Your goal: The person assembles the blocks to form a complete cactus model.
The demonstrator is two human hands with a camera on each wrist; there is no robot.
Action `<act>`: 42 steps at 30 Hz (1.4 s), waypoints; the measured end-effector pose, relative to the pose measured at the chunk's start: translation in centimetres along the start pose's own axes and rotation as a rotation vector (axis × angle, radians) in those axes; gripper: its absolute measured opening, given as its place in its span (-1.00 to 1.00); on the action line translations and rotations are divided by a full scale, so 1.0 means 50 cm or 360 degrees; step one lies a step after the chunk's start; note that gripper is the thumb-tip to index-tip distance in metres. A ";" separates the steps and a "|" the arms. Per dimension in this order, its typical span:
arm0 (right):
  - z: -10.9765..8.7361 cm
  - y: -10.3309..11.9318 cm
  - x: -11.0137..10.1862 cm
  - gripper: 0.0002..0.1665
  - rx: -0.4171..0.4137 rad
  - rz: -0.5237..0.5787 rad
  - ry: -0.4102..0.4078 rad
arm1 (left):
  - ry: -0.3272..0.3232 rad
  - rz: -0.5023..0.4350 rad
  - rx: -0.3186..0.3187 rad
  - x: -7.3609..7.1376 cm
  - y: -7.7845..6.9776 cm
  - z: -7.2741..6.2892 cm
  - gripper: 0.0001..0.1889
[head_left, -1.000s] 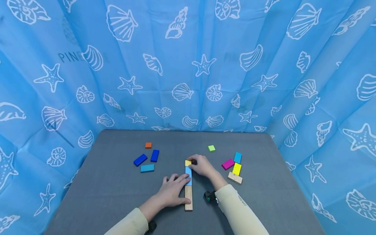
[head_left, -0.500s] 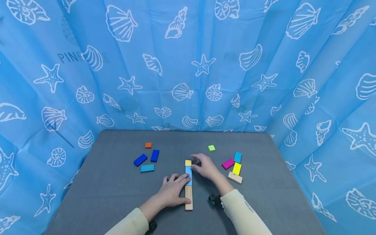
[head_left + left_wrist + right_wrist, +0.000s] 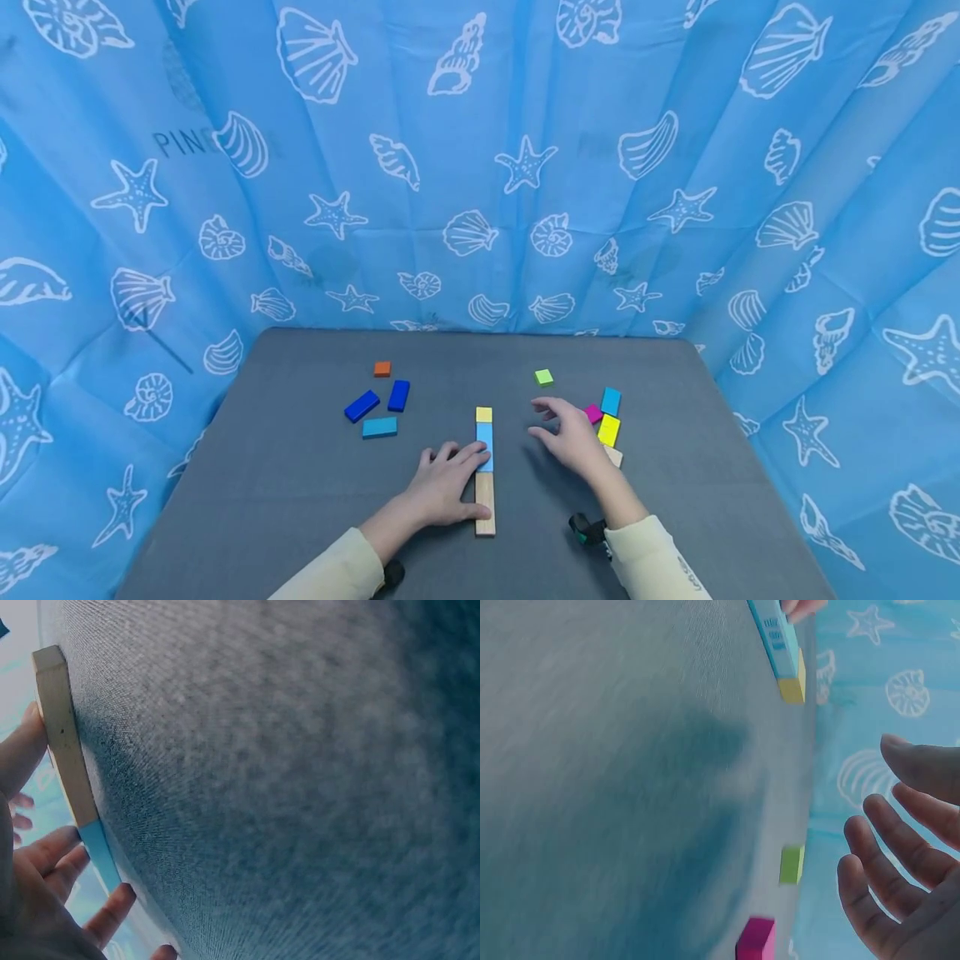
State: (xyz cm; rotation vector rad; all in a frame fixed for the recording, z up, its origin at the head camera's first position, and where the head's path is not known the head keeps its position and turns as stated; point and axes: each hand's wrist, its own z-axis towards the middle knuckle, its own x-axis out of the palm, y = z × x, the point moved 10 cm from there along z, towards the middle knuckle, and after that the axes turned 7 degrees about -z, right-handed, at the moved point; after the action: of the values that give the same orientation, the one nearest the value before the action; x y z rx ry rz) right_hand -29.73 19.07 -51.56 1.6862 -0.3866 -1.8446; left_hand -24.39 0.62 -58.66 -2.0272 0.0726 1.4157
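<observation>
A straight row of blocks lies on the grey table: a plain wooden block (image 3: 485, 487) nearest, a light blue block (image 3: 484, 435) beyond it, and a small yellow block (image 3: 483, 414) at the far end. My left hand (image 3: 437, 490) rests against the row, thumb on the wooden block and fingertips on the light blue one, fingers stretched out. To the right of the row, my right hand (image 3: 573, 437) hovers with loosely bent fingers and nothing in it; the right wrist view shows its fingers (image 3: 889, 847) spread. It partly hides a magenta block (image 3: 592, 413).
At left lie an orange block (image 3: 382, 369), two dark blue blocks (image 3: 362, 406) and a teal block (image 3: 379, 427). On the right are a small green block (image 3: 543, 377), a blue block (image 3: 611, 402), a bright yellow block (image 3: 609, 430) and a partly hidden wooden block (image 3: 614, 455).
My right hand has let go of the small yellow block and moved right, toward the magenta block. The left hand stays against the row.
</observation>
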 end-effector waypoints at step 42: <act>-0.116 -0.223 -0.078 -0.55 0.0492 -0.0303 0.0095 | 0.0020 -0.0034 -0.0041 0.004 0.006 0.000 -0.07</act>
State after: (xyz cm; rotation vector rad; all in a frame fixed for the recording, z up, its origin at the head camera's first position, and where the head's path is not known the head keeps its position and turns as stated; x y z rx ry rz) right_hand -26.66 31.10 -55.84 2.0425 -0.5237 -1.9417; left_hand -24.41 0.47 -58.98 -2.0524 0.0378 1.3971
